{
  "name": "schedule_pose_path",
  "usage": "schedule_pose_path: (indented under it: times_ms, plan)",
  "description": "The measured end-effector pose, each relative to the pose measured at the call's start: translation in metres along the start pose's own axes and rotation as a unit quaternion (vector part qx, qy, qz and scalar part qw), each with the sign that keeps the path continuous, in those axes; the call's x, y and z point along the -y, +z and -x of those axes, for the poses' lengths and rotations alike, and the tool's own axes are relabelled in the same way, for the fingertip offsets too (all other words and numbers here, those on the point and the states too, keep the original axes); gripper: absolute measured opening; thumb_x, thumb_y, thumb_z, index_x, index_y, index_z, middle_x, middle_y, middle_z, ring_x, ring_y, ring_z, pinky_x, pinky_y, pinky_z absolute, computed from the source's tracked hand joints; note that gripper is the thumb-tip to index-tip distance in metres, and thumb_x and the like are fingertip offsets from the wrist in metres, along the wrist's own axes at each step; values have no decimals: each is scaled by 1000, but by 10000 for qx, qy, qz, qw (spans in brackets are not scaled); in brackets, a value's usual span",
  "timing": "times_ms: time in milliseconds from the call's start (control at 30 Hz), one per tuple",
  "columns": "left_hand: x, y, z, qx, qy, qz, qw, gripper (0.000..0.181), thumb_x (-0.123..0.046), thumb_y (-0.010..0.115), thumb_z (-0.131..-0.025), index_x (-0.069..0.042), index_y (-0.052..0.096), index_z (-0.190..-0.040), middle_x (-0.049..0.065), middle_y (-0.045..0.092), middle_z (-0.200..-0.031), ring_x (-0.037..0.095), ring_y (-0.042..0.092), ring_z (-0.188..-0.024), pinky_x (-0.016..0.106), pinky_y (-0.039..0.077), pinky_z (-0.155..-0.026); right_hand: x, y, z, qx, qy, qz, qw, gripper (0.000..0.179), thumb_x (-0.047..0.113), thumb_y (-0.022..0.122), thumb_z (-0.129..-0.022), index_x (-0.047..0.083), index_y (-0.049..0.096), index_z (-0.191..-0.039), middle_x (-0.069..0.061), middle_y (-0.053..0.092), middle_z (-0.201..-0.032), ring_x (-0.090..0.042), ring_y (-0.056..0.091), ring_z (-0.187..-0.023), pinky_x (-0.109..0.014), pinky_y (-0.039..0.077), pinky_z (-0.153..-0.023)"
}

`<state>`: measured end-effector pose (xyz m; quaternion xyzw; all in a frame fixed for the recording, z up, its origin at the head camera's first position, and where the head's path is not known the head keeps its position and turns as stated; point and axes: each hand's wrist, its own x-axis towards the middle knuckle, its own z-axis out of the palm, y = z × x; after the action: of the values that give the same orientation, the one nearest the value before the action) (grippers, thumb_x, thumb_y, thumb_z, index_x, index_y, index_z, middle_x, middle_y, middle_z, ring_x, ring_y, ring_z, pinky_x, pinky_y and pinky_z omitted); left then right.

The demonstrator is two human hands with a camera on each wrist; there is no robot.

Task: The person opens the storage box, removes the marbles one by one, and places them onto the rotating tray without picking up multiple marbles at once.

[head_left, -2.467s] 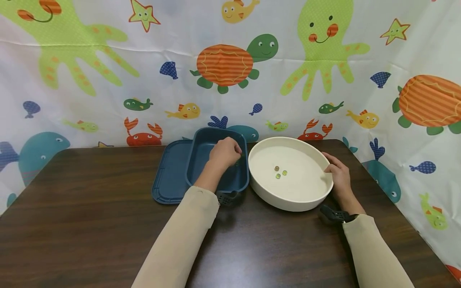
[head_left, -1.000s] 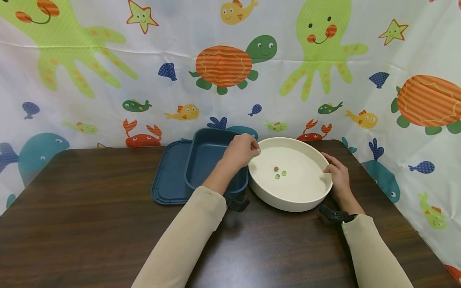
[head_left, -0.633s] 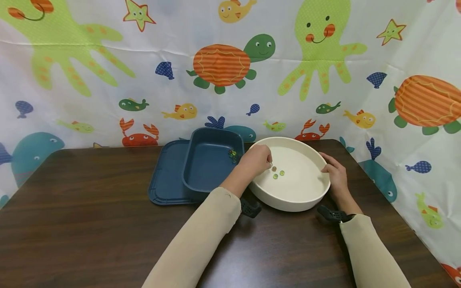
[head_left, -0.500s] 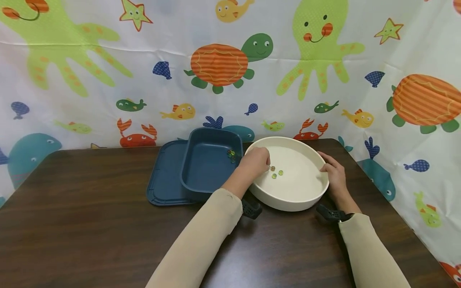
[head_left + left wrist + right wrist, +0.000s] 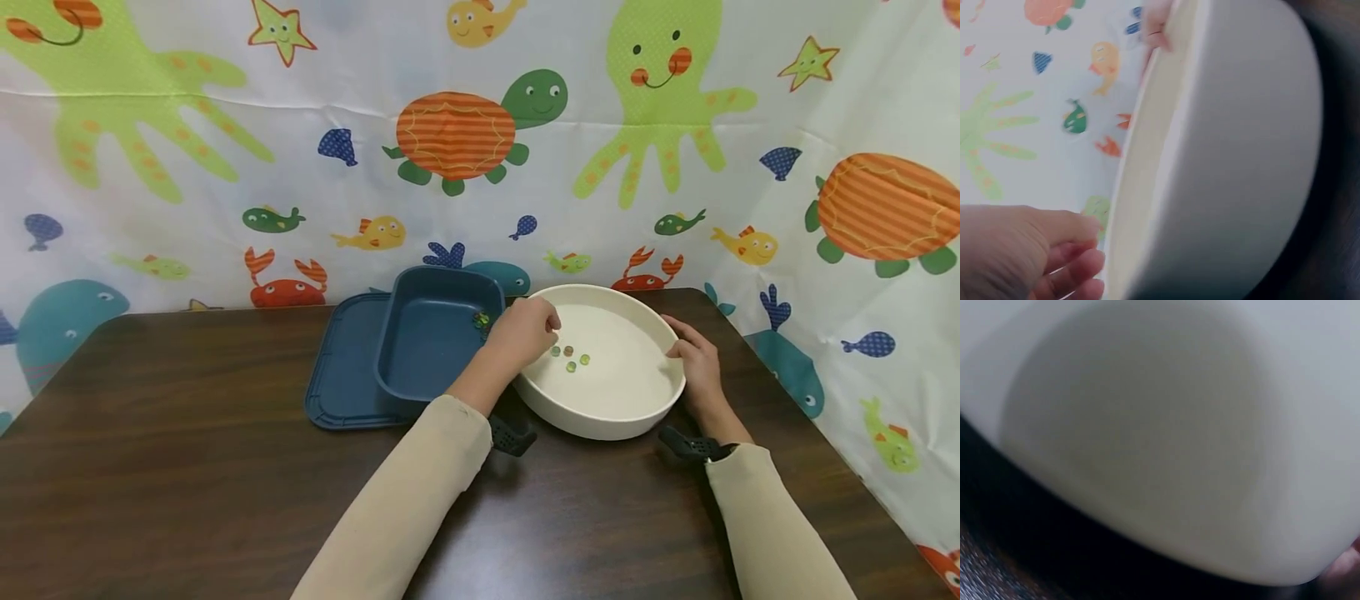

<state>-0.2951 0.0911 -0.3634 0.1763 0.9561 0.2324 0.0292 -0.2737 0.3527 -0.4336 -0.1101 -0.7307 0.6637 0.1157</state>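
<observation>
My left hand [image 5: 524,332] is over the left side of a round white tray [image 5: 626,375], fingers bent loosely with nothing visible between them. In the left wrist view its fingers [image 5: 1075,262] are beside the tray's rim. Just below the fingertips lies a small round greenish bead, marble-like [image 5: 556,351], on the tray floor, near a brownish one [image 5: 568,351] and two yellow-green ones [image 5: 584,359]. My right hand [image 5: 697,358] grips the tray's right rim, thumb inside. Left of the tray, a blue rectangular container [image 5: 420,358] holds several green beads [image 5: 481,320], partly hidden by my left hand.
A flat blue lid [image 5: 337,375] lies on the dark wooden table [image 5: 187,450], partly under the container's left side. Behind the table hangs a curtain [image 5: 315,125] with sea animals. Each wrist wears a black band [image 5: 693,446].
My left hand has moved right from the blue container to the white tray, let go of a bead there, and lifted slightly back. My right hand stays on the rim.
</observation>
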Motion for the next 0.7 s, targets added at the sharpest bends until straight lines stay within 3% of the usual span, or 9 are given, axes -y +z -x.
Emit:
schedule_pose_path:
  times_ms: [167,333,467,567,700]
  plan:
    - [16,-26,3,-600,-268,722,9952,18,-18,63,-92,-14,71,-107,2,67,-99,17,63,-89,31,53,-73,1,-4,0,-25,11,-13,10000,60,-6,40,-80,9,55,-136,-10,49,-143,-9,54,-113,-13,45,-83]
    - [42,-33,3,-828,-687,1214,9868,16,-13,62,-90,-12,71,-103,4,67,-95,19,62,-79,30,51,-62,0,-6,1,-27,41,1,10000,60,-6,41,-80,10,54,-136,-11,48,-145,-9,55,-116,-11,46,-82]
    - [63,-30,5,-632,-1110,1367,9823,17,-7,61,-87,-11,72,-100,7,68,-96,20,60,-76,29,48,-59,0,-5,1,11,21,2,10000,61,-6,40,-80,9,53,-137,-12,47,-145,-11,54,-117,-11,46,-82]
    - [72,-27,6,-282,-1313,1278,9827,18,-6,62,-87,-9,72,-102,9,69,-103,22,61,-86,31,53,-69,0,-4,2,26,61,-29,10000,61,-6,40,-79,9,54,-137,-12,47,-145,-9,54,-116,-11,46,-82]
    - [78,-26,8,-37,-1476,1094,9830,20,-7,63,-88,-8,71,-106,9,66,-114,25,59,-102,38,53,-87,2,-1,2,26,-7,-64,10000,60,-7,40,-79,8,54,-136,-11,48,-144,-8,55,-114,-11,46,-83]
